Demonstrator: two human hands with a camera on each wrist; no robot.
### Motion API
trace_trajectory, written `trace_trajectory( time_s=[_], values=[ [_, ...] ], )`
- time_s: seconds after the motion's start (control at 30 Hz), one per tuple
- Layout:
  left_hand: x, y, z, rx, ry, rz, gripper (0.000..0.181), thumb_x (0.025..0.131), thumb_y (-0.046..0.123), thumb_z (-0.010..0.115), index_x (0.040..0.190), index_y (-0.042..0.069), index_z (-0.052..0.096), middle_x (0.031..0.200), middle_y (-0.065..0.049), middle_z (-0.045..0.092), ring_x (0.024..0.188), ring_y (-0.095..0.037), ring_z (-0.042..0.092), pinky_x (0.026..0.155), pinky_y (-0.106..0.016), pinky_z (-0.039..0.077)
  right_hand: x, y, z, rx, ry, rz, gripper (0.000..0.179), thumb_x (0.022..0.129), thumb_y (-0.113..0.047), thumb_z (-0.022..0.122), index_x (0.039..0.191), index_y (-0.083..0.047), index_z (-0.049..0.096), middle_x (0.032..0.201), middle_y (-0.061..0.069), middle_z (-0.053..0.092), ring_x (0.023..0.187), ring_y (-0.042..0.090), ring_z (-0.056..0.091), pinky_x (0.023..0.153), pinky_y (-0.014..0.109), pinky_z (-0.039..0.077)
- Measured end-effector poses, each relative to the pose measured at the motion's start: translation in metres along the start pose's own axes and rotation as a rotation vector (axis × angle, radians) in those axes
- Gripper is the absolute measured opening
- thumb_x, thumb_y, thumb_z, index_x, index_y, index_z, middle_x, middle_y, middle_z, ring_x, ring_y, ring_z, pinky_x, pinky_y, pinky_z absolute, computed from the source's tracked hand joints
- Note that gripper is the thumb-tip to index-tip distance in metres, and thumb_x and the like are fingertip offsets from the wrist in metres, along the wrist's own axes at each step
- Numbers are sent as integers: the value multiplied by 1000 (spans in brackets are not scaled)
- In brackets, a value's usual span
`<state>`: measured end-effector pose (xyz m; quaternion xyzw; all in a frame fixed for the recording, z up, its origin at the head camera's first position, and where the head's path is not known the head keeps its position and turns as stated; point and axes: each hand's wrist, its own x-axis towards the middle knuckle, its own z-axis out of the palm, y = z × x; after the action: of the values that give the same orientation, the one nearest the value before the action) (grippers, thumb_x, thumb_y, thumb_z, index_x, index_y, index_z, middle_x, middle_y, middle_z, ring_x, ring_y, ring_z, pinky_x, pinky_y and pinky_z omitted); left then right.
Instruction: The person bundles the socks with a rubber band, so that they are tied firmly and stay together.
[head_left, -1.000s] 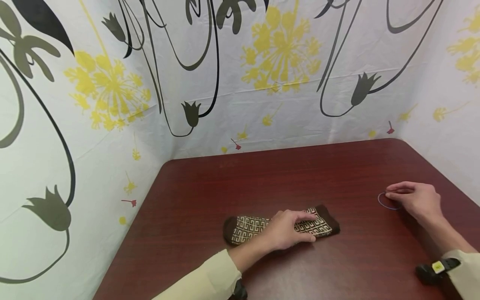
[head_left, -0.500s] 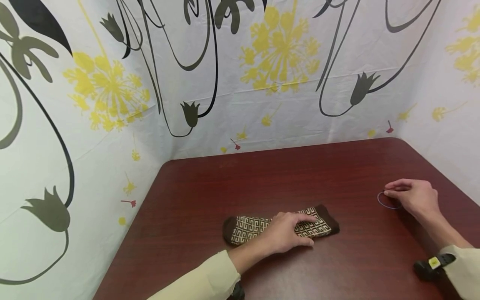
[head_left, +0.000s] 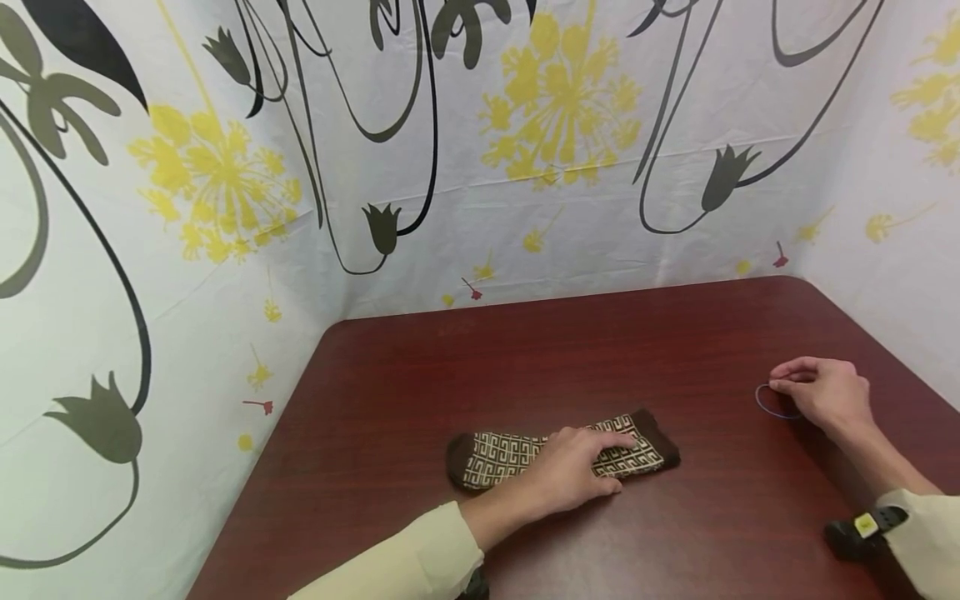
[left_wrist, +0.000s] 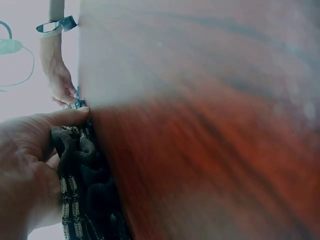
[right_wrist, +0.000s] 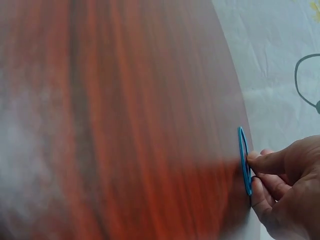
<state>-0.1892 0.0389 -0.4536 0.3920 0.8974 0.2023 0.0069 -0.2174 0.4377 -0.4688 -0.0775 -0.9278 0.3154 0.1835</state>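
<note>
A patterned sock (head_left: 506,457), dark brown with cream geometric lines, lies flat on the dark red wooden table, its ends pointing left and right. My left hand (head_left: 562,471) rests across its middle, the index finger stretched along the top and the thumb toward the near edge; part of the sock is hidden beneath. In the left wrist view the sock (left_wrist: 75,200) is layered under the palm. At the table's right side my right hand (head_left: 828,396) pinches a thin blue elastic band (right_wrist: 243,150) between thumb and fingers. The loop hangs round and slack, its lower edge near the tabletop.
The table (head_left: 450,367) has rounded far corners. A white cloth (head_left: 600,208) with yellow and grey flower prints hangs behind it and along both sides. Each wrist carries a dark strapped device, such as the one (head_left: 851,540) on the right.
The left hand has slid very slightly back toward the body on the sock. The right hand has shifted a little left and away, the band still pinched.
</note>
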Motion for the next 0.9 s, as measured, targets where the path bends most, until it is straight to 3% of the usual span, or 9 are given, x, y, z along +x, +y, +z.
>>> trace_trajectory(
  time_s=[0.17, 0.37, 0.53, 0.7, 0.9],
  values=[
    [0, 2, 0, 22, 8, 15, 58, 88, 30, 89, 142, 33, 69, 134, 13, 71, 119, -6, 67, 95, -24, 54, 0, 1, 0, -3, -20, -9, 13, 96, -10, 77, 93, 3, 76, 81, 18, 77, 64, -22, 43, 101, 74, 25],
    [0, 3, -1, 53, 20, 39, 54, 89, 25, 87, 140, 30, 70, 133, 11, 72, 105, -1, 68, 87, -23, 55, -1, 1, -2, -7, -46, -13, 13, 96, -11, 78, 95, 2, 76, 82, 19, 77, 66, -22, 43, 100, 73, 26],
    [0, 2, 1, 101, 31, 51, 54, 89, 24, 86, 140, 31, 70, 132, 12, 72, 113, -6, 70, 86, -25, 55, 1, 0, -1, 3, -61, 0, 14, 97, -9, 76, 95, 4, 74, 82, 19, 77, 63, -15, 48, 101, 74, 25],
    [1, 3, 2, 133, 48, 68, 54, 87, 21, 85, 138, 30, 71, 131, 13, 72, 111, -5, 70, 85, -24, 56, 1, -3, -2, -22, -73, 0, 15, 98, -10, 74, 96, 5, 73, 84, 20, 76, 63, -8, 50, 87, 61, 34],
    [1, 5, 4, 171, 65, 88, 55, 86, 20, 85, 138, 28, 71, 132, 14, 72, 110, -2, 70, 83, -22, 56, -2, -11, -4, -32, -87, 33, 18, 100, -14, 74, 100, 5, 74, 87, 20, 77, 71, 2, 55, 74, 43, 35]
  ],
)
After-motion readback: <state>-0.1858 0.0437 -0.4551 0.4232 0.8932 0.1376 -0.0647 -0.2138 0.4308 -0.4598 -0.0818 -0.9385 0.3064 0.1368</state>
